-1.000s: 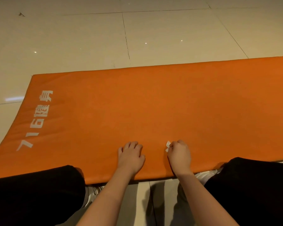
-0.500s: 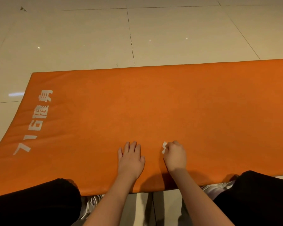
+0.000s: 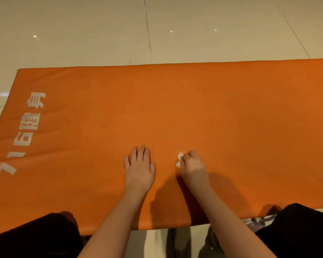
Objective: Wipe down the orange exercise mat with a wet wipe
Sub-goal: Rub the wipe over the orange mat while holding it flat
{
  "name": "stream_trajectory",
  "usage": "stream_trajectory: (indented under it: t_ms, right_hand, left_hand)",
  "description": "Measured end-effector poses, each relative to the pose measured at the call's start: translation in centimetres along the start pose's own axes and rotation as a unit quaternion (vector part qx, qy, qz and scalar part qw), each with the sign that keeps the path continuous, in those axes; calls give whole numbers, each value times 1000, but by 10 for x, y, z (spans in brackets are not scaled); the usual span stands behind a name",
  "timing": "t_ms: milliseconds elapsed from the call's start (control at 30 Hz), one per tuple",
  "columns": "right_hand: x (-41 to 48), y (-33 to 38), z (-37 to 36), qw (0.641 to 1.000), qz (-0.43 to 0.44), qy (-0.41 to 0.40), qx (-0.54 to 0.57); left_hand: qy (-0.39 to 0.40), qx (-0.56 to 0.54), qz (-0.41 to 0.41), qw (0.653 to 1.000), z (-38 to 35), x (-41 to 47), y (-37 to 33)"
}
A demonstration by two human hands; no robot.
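Note:
The orange exercise mat (image 3: 175, 108) lies flat on the tiled floor and fills most of the view, with white lettering (image 3: 24, 131) near its left end. My left hand (image 3: 139, 168) rests palm down on the mat near its front edge, fingers spread and holding nothing. Just to its right, my right hand (image 3: 193, 165) is closed into a fist around a small white wet wipe (image 3: 179, 161), which is pressed on the mat. Only two crumpled bits of the wipe stick out at the fist's left side.
Glossy beige floor tiles (image 3: 101, 34) stretch beyond the mat's far edge. My knees in black trousers (image 3: 298, 231) sit at the bottom left and right, at the mat's front edge. A patterned shoe (image 3: 257, 221) shows by the right knee.
Both hands have slid a little farther onto the mat, away from its front edge. The left hand's fingers have flattened out. The view has tilted, with the knees lower in frame.

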State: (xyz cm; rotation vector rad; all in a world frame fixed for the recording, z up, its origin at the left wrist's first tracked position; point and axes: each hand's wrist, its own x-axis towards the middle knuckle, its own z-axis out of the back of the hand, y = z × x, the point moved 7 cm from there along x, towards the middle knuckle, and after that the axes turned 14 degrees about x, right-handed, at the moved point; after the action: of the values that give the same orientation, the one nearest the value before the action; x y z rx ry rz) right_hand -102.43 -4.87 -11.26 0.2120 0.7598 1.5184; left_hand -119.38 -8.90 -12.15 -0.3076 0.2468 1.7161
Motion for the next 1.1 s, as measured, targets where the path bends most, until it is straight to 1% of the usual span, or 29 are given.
stream_trajectory:
  t_ms: [67,167,233,267,367,400,433,467,567,600,633,667,767,867,900,933,967,1033,1067,1100]
  right_hand:
    - [17,-14,9,999,-30,-10,1]
    - [32,-31,27,993,-86,-84,9]
    - [28,-24,30,988,-92,-121,11]
    - [24,-14,25,990,-63,-126,15]
    - [21,6,8,994,63,-90,14]
    - [27,4,7,995,74,-68,10]
    - [35,-1,11,996,64,-60,9]
    - [45,-8,18,997,45,-70,11]
    - [61,-30,39,987,-48,-150,38]
    - [61,-28,40,983,-53,-172,41]
    - [62,-21,36,983,-36,-178,34]
    - [62,-13,27,987,-6,-160,28]
    - [64,3,12,986,129,-108,19]
    - [82,-5,19,983,169,-70,12]
    - [89,-9,25,982,169,-83,8]
    - [94,-14,31,982,149,-112,16]
    - [100,-19,38,982,110,-149,42]
    - [105,-28,42,969,15,-220,112]
    - [106,-27,38,962,-6,-237,133]
    - [106,-21,32,961,-3,-238,142]
  left_hand:
    - [-8,-3,-2,1000,-1,0,-2]
    - [-4,-9,-5,1000,-2,1,-1]
    - [-4,-10,1,1000,-2,3,0]
    - [-9,-13,6,1000,-1,5,0]
    - [-50,-54,29,997,7,18,3]
    - [-59,-72,34,995,11,27,5]
    - [-63,-81,36,994,14,38,6]
    - [-63,-81,34,994,18,50,6]
    - [-63,-73,32,995,18,79,7]
    - [-65,-61,32,996,13,84,7]
    - [-73,-43,32,996,9,86,6]
    - [-83,-25,33,996,4,85,5]
    - [-108,-1,38,993,-4,86,4]
    - [-120,-13,40,992,-5,87,5]
    - [-125,-15,40,991,-4,86,6]
    - [-129,-15,40,991,-5,85,5]
    - [-131,-17,40,990,-5,84,5]
    - [-133,-18,39,990,-4,83,5]
    - [-134,-18,37,990,-4,83,5]
    - [-135,-17,35,990,-3,83,5]
